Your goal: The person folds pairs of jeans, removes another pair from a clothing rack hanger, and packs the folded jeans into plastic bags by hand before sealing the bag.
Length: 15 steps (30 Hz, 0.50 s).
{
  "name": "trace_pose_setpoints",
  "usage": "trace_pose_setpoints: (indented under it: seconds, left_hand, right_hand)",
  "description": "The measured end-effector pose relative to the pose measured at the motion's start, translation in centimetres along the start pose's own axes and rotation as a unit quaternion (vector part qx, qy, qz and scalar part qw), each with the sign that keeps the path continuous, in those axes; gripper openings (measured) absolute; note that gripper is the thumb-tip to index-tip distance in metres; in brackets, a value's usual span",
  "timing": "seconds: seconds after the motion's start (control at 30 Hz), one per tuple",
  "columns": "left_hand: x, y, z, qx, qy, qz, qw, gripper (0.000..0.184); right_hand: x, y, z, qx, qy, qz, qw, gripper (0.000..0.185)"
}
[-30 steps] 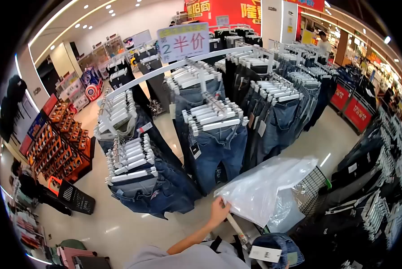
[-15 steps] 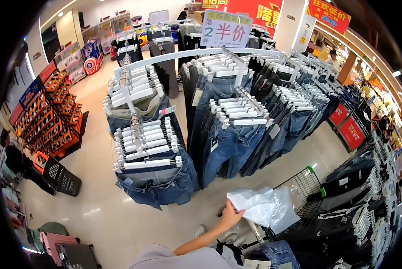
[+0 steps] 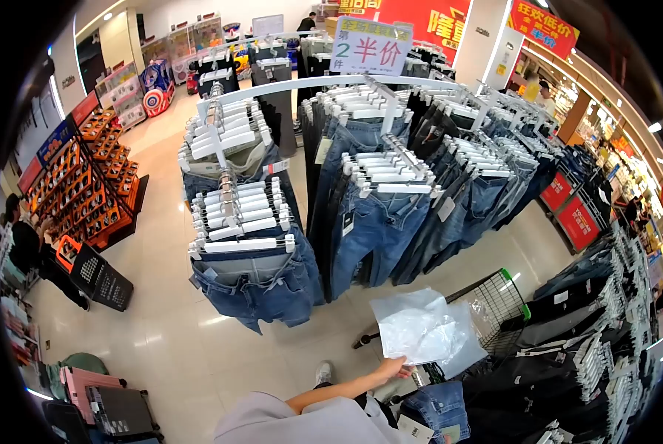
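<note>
My left hand [image 3: 395, 368] reaches across to the right from a grey sleeve [image 3: 268, 416]. Its fingers are closed at the lower edge of a clear, whitish plastic bag [image 3: 413, 325]. A second pale plastic piece [image 3: 465, 344] lies beside and partly under that bag, over the near end of a shopping cart [image 3: 505, 314] with green corners. Just below the hand, folded blue denim [image 3: 439, 411] and a white paper tag [image 3: 414, 429] show. I cannot see my right hand.
Racks of jeans on white hangers [image 3: 246, 244] stand ahead, under a half-price sign [image 3: 372, 48]. Dark trousers [image 3: 546, 370] hang close on the right. Suitcases [image 3: 120, 414] stand lower left. A person [image 3: 28, 244] with a black basket [image 3: 98, 281] is near an orange display [image 3: 87, 177].
My left hand has moved slightly right and down, now at the bag's lower edge rather than its left side. The bag's near part has lifted and spread. The view has shifted slightly.
</note>
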<state>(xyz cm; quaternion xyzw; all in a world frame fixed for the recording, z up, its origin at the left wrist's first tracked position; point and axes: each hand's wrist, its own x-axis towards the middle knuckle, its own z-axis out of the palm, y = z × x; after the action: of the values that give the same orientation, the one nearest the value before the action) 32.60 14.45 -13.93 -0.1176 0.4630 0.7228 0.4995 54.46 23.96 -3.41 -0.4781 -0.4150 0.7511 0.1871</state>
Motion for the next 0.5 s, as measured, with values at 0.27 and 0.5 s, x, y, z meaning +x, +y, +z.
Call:
trace_pose_setpoints:
  seconds: [0.27, 0.5]
  left_hand:
    - [-2.2, -0.3, 3.7, 0.127, 0.017, 0.016, 0.992, 0.045]
    - [-0.7, -6.2, -2.4, 0.402, 0.015, 0.357, 0.843, 0.05]
  right_hand:
    - [3.3, -0.5, -4.0, 0.042, -0.018, 0.018, 0.999, 0.032]
    - [10.4, 0.3, -4.5, 0.164, -0.188, -0.02, 0.968, 0.025]
